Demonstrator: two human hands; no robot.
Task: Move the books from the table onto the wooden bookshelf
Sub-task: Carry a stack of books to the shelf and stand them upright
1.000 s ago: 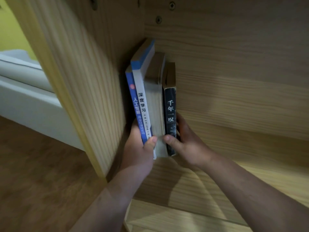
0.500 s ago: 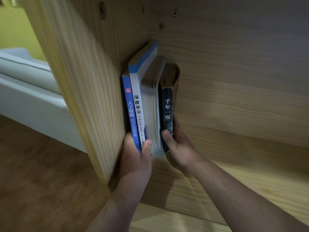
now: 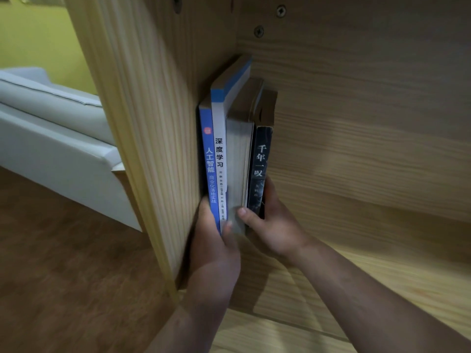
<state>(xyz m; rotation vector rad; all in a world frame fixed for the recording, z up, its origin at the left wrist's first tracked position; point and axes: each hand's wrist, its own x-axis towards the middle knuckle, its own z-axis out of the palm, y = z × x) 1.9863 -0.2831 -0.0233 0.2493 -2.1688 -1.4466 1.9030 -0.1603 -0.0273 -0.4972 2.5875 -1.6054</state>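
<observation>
At nine o'clock, a pale sofa [image 3: 58,128] stands beyond the wooden bookshelf [image 3: 153,128], whose side panel runs down the middle. Four upright books sit tight against that panel, deep in the shelf corner: a blue book [image 3: 207,159], a white book [image 3: 219,149], a book shown page-edge out [image 3: 238,161] and a black book [image 3: 260,161]. The left hand [image 3: 216,248], at six o'clock below them, has its fingers wrapped round the blue and white spines. The right hand [image 3: 275,225], just right of it, pinches the black book's foot. Compared with a second ago, the black book has closed up against its neighbour and the row stands straighter. These four appear shelved; letting go looks next.
</observation>
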